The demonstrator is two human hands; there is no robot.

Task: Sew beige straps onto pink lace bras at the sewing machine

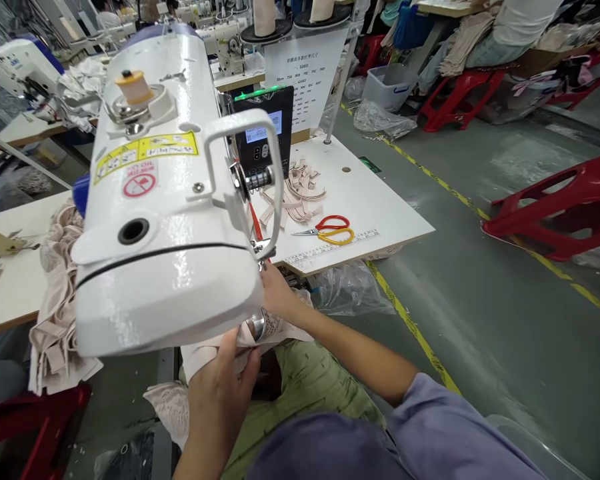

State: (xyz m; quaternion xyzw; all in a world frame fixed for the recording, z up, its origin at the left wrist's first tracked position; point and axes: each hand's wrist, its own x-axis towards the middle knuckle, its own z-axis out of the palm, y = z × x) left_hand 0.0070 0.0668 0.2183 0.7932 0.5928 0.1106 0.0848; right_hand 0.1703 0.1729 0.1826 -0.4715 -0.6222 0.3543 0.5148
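L hand is gripping the pale fabric piece at its near edge; R hand is pinching it by the needle, under the sewing machine head. Prob. mid-seam; next move needs steady feeding. Fabric's long axis is running near-left to far-right. Scissors are lying beyond.

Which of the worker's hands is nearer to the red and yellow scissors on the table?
Right. The right hand is up by the needle area, just below and left of the scissors. The left hand is lower, holding pale fabric under the machine head, farther away.
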